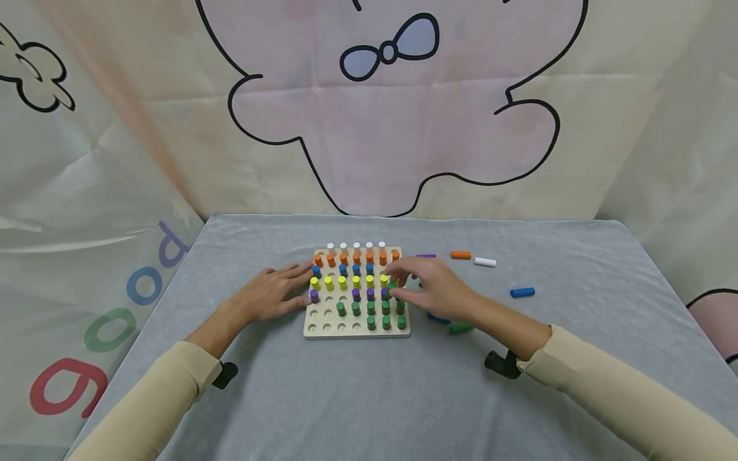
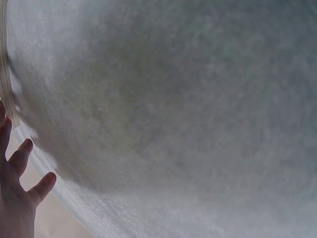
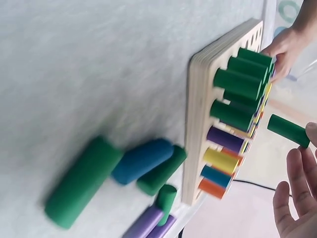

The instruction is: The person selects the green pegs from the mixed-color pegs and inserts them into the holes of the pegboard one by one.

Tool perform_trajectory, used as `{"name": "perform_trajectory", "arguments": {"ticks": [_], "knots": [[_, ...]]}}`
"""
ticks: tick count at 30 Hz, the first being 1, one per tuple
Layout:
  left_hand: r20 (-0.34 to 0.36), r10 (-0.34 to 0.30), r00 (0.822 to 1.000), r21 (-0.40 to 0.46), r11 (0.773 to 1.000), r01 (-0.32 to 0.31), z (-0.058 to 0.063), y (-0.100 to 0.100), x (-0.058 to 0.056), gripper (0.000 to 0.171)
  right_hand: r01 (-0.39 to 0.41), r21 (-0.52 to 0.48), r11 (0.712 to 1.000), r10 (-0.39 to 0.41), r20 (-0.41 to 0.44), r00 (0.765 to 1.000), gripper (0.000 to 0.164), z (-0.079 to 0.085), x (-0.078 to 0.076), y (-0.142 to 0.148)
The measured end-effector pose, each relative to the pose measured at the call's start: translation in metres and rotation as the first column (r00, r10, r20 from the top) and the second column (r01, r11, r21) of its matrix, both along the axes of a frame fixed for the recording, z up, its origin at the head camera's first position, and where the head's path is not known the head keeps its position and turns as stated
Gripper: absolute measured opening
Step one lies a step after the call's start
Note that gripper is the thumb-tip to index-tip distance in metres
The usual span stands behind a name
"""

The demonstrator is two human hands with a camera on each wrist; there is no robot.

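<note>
A pale wooden pegboard lies on the table with rows of coloured pegs standing in its holes: white at the back, then orange, blue, yellow, purple and green. Fingers of the left hand are stretched out and touch the board's left edge; the left wrist view catches this hand only at its lower left corner. Between thumb and fingertips the right hand pinches a green peg. This peg is held above the board's right side, apart from the standing pegs in the right wrist view. Several holes at the front left hold no peg.
Right of the board lie loose pegs: an orange peg, a white peg, a blue peg and a green peg. More blue, green and purple ones lie partly hidden under the right hand. Grey cloth covers the table.
</note>
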State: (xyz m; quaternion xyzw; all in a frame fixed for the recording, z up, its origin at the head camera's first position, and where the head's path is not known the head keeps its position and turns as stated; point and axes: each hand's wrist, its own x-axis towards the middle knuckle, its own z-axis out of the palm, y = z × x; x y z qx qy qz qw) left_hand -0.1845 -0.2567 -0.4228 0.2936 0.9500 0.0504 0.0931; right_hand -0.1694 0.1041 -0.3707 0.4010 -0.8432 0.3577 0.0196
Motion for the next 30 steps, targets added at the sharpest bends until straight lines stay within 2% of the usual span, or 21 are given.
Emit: {"name": "perform_trajectory", "arguments": {"ticks": [4,11,23,30], "knots": [[0.000,0.000,1.000,-0.001,1.000,0.000,0.000,0.000,0.000,0.072,-0.033,-0.021,0.999,0.034,0.025,0.999,0.031,-0.003,0.002,-0.013],[0.005,0.000,1.000,0.002,1.000,0.000,0.000,0.000,0.000,0.073,-0.092,-0.009,0.996,0.092,0.001,0.996,0.029,-0.005,0.005,-0.037],[0.003,-0.005,1.000,0.005,1.000,0.005,0.000,-0.001,0.000,0.072,-0.106,0.045,0.993,0.102,0.083,0.991,0.033,-0.010,0.013,-0.057],[0.001,-0.006,1.000,0.009,1.000,0.006,0.001,-0.001,0.000,0.072,-0.117,0.121,0.986,0.112,0.047,0.993,0.031,-0.018,0.014,-0.059]]}}
